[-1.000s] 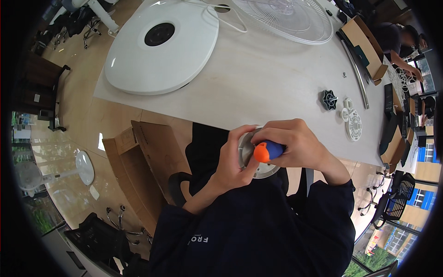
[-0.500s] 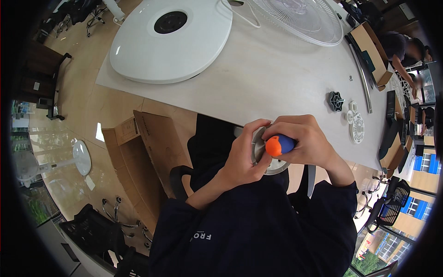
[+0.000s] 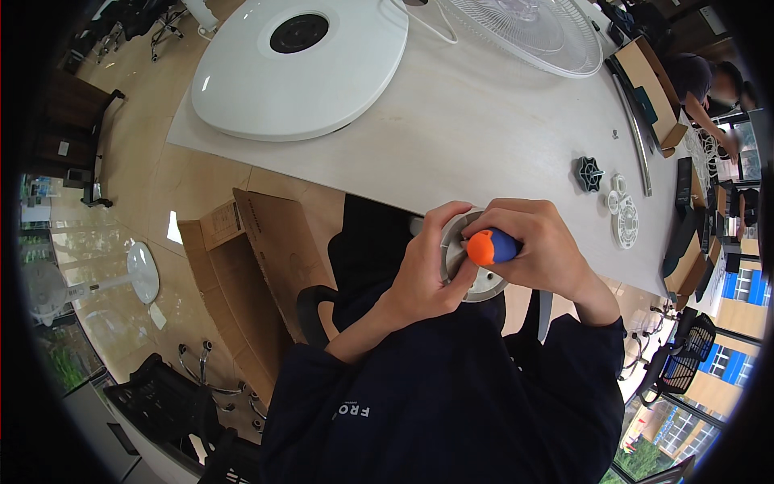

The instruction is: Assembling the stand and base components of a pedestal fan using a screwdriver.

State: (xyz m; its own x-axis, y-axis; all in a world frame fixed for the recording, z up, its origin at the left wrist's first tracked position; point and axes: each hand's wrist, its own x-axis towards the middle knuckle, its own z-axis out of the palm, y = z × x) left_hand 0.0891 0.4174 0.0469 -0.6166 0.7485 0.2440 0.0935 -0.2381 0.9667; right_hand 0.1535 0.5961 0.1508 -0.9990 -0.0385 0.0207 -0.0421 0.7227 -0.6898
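Observation:
My left hand (image 3: 426, 270) is closed round the side of a round, hollow grey-white housing (image 3: 482, 288), held just past the table's near edge. In my right hand (image 3: 542, 246) is a screwdriver with a blue and orange handle (image 3: 492, 248). The handle's orange end faces up, and its shaft and tip are hidden beneath. Fingers of both hands meet at the housing's rim. To the right on the table lie a dark star-shaped knob (image 3: 588, 174) and a white perforated plastic part (image 3: 625, 219).
A large white fan base (image 3: 242, 89) and a clear round fan grille (image 3: 556, 40) rest on the white table (image 3: 451, 121). A metal tube (image 3: 632, 133) lies by an open cardboard box (image 3: 649, 89). Another carton (image 3: 242, 282) stands on the floor at left. A person works at far right.
The screwdriver handle and my right hand have shifted slightly right, showing more of the housing's inside. My left hand keeps its hold.

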